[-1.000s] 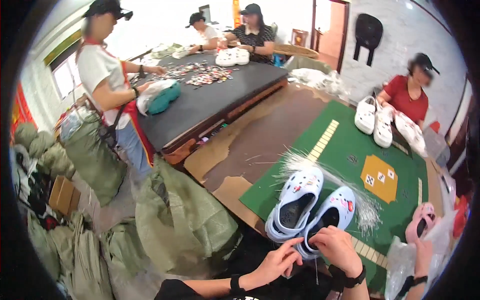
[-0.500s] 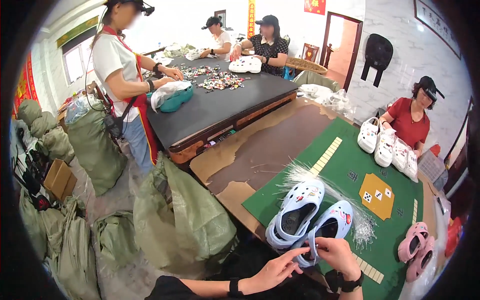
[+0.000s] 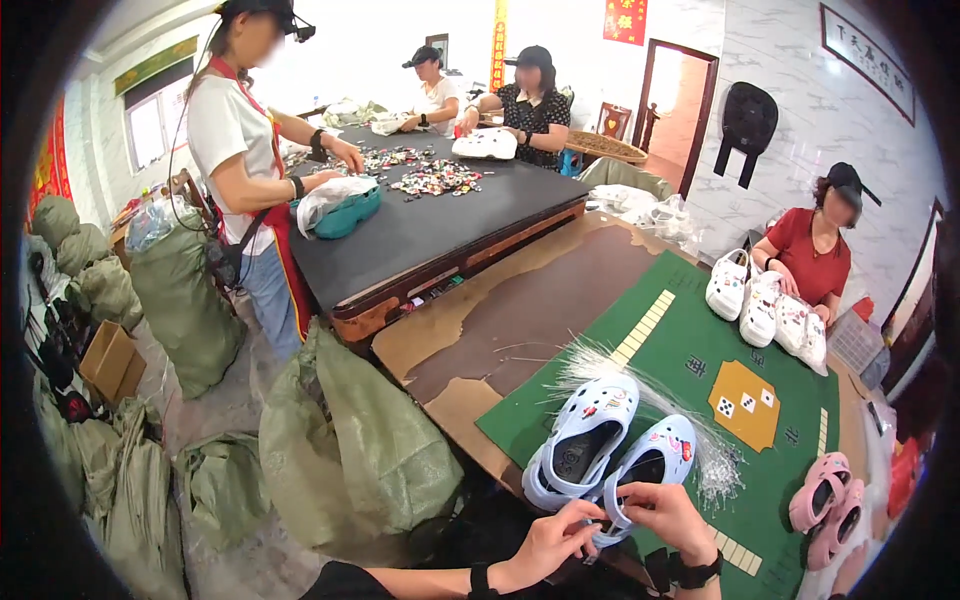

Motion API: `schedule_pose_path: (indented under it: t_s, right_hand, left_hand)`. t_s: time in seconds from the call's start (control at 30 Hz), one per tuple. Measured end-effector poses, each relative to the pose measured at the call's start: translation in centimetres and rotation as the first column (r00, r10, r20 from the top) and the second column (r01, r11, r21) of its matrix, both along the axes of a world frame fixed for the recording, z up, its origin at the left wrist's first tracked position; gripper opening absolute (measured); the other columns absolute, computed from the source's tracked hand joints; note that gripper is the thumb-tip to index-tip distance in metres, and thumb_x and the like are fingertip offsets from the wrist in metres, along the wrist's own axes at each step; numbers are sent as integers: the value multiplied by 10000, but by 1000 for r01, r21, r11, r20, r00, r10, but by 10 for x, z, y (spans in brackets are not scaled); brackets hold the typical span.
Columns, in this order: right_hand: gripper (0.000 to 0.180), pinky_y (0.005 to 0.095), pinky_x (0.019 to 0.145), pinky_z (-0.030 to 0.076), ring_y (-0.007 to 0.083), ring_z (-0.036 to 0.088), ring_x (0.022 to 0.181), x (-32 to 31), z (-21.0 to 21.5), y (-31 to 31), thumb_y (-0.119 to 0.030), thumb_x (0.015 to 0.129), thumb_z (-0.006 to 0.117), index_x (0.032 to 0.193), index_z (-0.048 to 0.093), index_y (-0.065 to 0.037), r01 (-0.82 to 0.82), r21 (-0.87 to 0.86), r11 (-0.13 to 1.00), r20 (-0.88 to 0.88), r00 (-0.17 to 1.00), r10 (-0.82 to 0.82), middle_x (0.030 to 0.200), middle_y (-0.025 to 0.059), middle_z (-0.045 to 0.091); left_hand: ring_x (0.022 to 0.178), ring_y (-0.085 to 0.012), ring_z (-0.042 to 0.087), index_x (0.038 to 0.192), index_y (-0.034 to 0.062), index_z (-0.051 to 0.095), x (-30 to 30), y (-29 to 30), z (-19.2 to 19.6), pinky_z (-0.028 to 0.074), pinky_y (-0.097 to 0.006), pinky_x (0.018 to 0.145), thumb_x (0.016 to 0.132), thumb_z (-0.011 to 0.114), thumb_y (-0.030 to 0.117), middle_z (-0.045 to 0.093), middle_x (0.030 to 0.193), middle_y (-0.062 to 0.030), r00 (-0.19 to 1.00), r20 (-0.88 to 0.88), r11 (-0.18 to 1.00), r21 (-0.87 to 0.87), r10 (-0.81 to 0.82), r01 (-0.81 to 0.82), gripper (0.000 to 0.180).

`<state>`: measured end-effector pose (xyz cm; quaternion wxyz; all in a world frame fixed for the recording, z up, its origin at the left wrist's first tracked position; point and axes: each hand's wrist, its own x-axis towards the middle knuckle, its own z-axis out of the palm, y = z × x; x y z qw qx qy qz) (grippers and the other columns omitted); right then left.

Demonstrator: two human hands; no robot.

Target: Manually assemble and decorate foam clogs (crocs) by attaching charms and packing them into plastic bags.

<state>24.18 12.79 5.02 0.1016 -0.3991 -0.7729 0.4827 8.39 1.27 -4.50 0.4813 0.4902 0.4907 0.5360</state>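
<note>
Flanking heel of blue clog (image 3: 659, 437): right fingers (image 3: 652, 496) nearly pinched, left fingers (image 3: 566, 521) loosely curled; hold unclear.

Fingers (image 3: 642, 493) partly hide heel of right blue clog (image 3: 655, 456); anything pinched is too small to tell. Forearms (image 3: 425, 580) cut off at lower edge. Far charm pile (image 3: 437, 180): individual pieces unreadable.

light-blue clogs (image 3: 612, 403): smooth, matt plastic | green mat (image 3: 662, 340): matt, cloth-like | strands (image 3: 718, 478): glossy plastic | olive sack (image 3: 375, 455): rough, woven
</note>
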Motion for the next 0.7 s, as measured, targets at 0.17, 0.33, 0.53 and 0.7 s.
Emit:
schedule_pose_path:
  t_s: [0.17,0.33,0.53,0.7]
  right_hand:
    - [300,263,709,531,95,681,776,3,-7,2,-86,855,679,1151,680,-42,-15,29,999,0,1000,15,851,86,728]
    - [291,271,696,528,104,672,754,3,-9,1,-91,855,681,1143,686,-47,-29,56,998,-48,998,32,843,83,720]
    - [247,292,649,499,167,629,700,1,5,-14,-74,810,700,1056,722,-64,65,355,932,-101,994,-30,797,69,670]
    - [288,233,556,404,85,510,603,32,22,-30,49,738,689,1003,737,-52,312,493,812,-193,950,-247,732,28,614]
  left_hand:
    - [642,-77,642,1143,14,584,4,6,0,494,-222,535,969,610,102,698,919,-39,966,238,994,11,102,-108,197]
    - [627,-77,637,1137,13,580,1,10,-2,488,-217,524,973,600,100,706,939,-46,977,200,997,-28,70,-66,187]
    - [640,-80,636,1097,-5,575,-13,2,5,497,-214,543,988,562,79,720,988,-67,963,255,996,3,87,-91,138]
    - [760,-170,692,1126,15,463,-59,-19,23,542,-252,633,1030,448,58,649,1234,-199,932,336,984,60,136,-165,106]
